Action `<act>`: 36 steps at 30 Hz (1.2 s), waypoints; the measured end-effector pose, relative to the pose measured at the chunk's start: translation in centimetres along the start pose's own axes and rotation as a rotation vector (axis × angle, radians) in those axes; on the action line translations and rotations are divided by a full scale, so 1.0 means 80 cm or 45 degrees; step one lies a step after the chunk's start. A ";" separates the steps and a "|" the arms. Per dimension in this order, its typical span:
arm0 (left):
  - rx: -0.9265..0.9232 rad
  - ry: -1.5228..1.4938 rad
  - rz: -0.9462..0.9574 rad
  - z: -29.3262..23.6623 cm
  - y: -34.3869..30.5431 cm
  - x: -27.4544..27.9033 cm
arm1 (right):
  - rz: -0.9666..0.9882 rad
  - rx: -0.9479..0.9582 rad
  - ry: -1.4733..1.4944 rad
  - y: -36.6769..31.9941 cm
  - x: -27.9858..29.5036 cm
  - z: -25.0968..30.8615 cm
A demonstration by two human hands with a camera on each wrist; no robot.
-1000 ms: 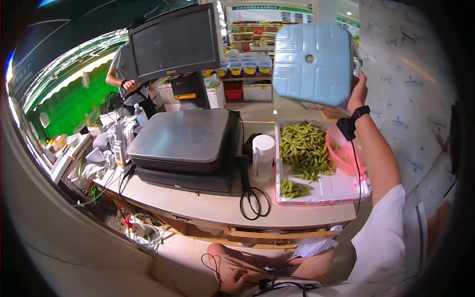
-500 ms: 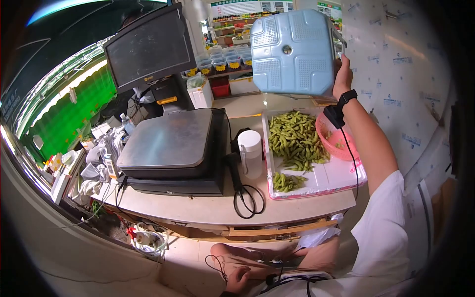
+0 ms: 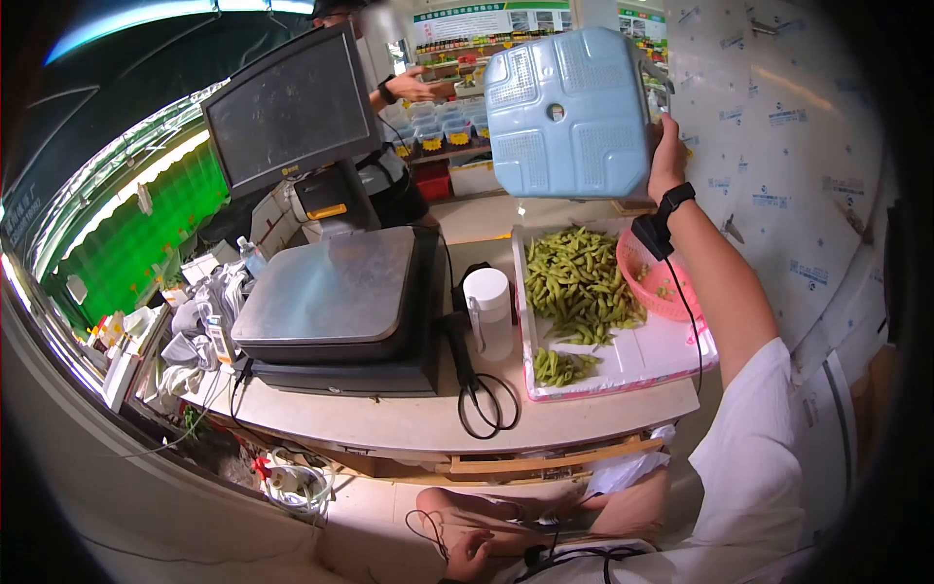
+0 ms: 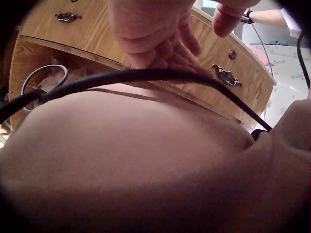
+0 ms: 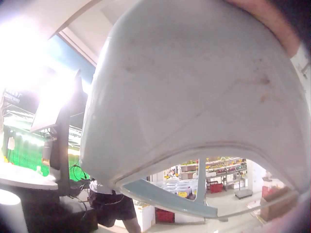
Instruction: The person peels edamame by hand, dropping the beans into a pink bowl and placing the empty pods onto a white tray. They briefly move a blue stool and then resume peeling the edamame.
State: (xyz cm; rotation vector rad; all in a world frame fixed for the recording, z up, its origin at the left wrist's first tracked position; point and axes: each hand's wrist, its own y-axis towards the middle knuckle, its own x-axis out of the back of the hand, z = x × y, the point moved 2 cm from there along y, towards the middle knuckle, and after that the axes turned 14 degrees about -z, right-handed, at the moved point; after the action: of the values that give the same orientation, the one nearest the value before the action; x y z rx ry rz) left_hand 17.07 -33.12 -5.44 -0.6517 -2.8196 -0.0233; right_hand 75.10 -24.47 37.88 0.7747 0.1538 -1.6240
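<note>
A light blue plastic stool (image 3: 564,117) is held up over the far side of the counter, its square seat facing me in the head view. My right hand (image 3: 667,161) grips its right side. The right wrist view shows one broad side of the stool (image 5: 194,82) with an arched gap between the legs. Low in my lap, my left hand (image 3: 469,557) rests by my bare leg, its fingers loosely bent around nothing in the left wrist view. Below the stool, green soybean pods (image 3: 579,282) lie heaped in a white foam tray (image 3: 642,365).
A pink basket (image 3: 662,282) sits in the tray. Left of it are a white-lidded bottle (image 3: 488,311), a handheld scanner (image 3: 457,350), a metal-topped scale (image 3: 331,287) and a monitor (image 3: 292,112). Behind the monitor a person (image 3: 413,88) reaches out a hand. A drawer (image 3: 555,457) stands open.
My view has shifted, so the counter sits further left. The stool stays raised in my right hand, slightly tilted. The person behind the monitor now stretches an arm to the right.
</note>
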 end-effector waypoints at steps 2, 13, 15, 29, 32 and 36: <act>0.000 0.003 -0.003 -0.001 0.001 0.000 | 0.004 -0.056 -0.001 0.005 -0.001 -0.008; 0.022 -0.045 0.017 -0.001 -0.006 0.004 | 0.058 0.011 -0.040 0.011 0.001 -0.020; -0.004 -0.011 0.019 0.009 -0.005 0.004 | 0.072 0.019 -0.073 0.011 0.002 -0.016; 0.066 -0.086 -0.046 0.015 -0.003 0.003 | 0.149 0.147 0.060 0.095 -0.025 -0.036; 0.063 -0.114 -0.062 0.020 -0.006 0.004 | 0.337 -0.128 0.116 0.125 -0.019 -0.040; 0.006 -0.013 -0.061 0.008 -0.008 0.001 | 0.361 0.180 -0.030 0.113 -0.005 -0.001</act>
State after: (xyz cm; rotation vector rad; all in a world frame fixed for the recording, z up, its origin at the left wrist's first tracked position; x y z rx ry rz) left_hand 16.58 -33.61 -6.01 -0.5853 -2.8440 -0.0223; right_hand 83.46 -26.13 40.93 0.8441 -0.0863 -1.3839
